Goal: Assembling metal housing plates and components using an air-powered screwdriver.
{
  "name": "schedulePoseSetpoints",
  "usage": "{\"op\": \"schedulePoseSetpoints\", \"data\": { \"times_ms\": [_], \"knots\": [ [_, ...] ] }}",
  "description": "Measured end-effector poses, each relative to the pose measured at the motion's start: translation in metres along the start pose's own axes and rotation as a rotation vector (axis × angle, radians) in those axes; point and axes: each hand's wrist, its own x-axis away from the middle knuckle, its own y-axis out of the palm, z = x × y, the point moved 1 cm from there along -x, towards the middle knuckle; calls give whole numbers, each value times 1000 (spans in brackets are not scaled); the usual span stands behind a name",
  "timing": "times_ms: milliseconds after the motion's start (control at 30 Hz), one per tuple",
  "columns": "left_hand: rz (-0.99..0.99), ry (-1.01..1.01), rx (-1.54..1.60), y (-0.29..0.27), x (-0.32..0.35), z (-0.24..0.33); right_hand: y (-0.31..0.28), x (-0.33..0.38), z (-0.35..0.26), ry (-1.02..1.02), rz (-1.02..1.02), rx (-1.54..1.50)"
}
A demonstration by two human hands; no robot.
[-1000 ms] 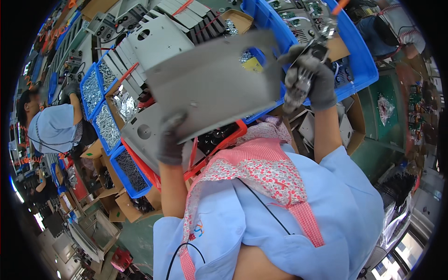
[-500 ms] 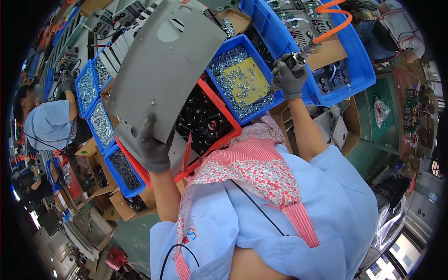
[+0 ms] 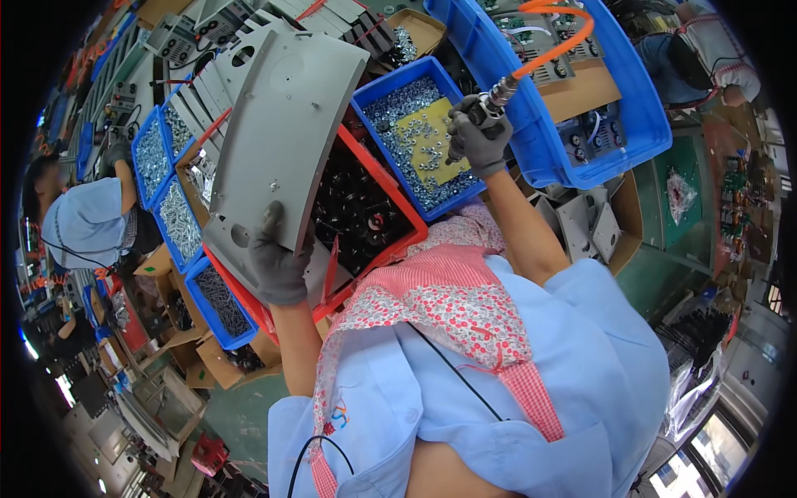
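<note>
Left hand: the gloved left hand (image 3: 278, 264) had its grip closed on the lower edge of the grey metal panel (image 3: 282, 141), thumb on the face.
Panel position: one panel, held above the red bin (image 3: 390, 249), directly above the left grip.
Panel axis: long axis ran up from the left grip, tilted slightly right; the face carried round holes.
Right hand: the gloved right hand (image 3: 477, 137) had its grip wrapped round a pneumatic driver (image 3: 490, 100), one tool, with an orange hose (image 3: 564, 33) leading up and right.
Driver direction: tip pointed down-left into the blue bin of screws (image 3: 419, 141), just below the right grip.
Yellow card: one yellow card (image 3: 427, 141) lay on the screws.
Large blue crate: one large blue crate (image 3: 631, 116), right of the right grip.
</note>
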Motion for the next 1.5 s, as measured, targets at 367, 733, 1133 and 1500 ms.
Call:
{"op": "schedulePoseSetpoints", "data": {
  "times_ms": [367,733,1133,1500],
  "knots": [
    [61,-33,2,-16,-3,-7,21,0,40,12,-108,63],
    [76,22,-88,-5,12,-5,26,5,58,-110,-156,170],
    [-3,202,-301,31,33,-12,55,7,-130,57,-153,-741],
    [-126,-1,-393,68,52,-36,80,36,-153,30,-404,-635]
  ]
}}
